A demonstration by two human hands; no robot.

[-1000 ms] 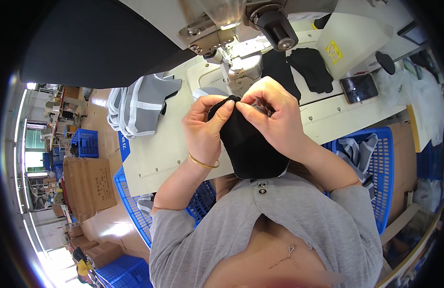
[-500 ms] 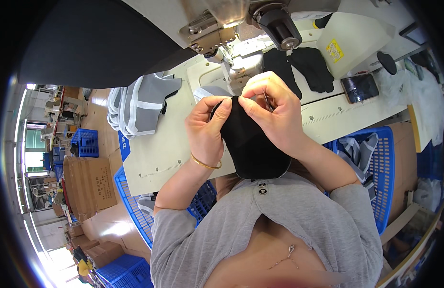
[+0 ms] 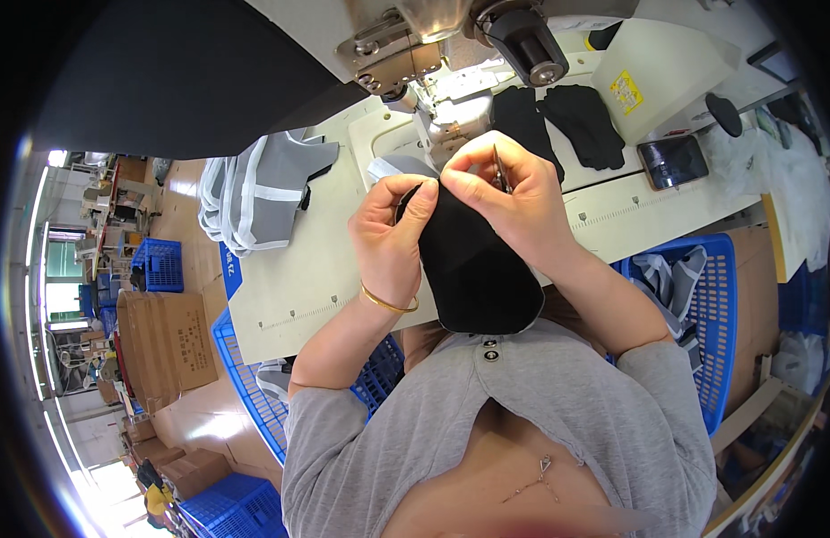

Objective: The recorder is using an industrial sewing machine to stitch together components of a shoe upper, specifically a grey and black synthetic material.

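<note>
A black fabric piece (image 3: 482, 273) hangs from the table edge down toward my chest. My left hand (image 3: 390, 238) pinches its upper left edge with thumb and fingers. My right hand (image 3: 509, 193) grips the top edge just beside it and also holds a small thin metal tool (image 3: 497, 166) between its fingers. Both hands sit right in front of the sewing machine's needle area (image 3: 442, 121). A grey fabric piece (image 3: 393, 166) shows under the black one, near the needle.
Two black fabric pieces (image 3: 563, 121) lie on the white table (image 3: 289, 278) behind my right hand, next to a dark phone (image 3: 673, 161). A pile of grey-and-white pieces (image 3: 254, 193) lies at the left. Blue baskets (image 3: 702, 296) stand on either side of my lap.
Both hands have moved slightly up toward the machine with the black piece. The fingers have shifted along its top edge.
</note>
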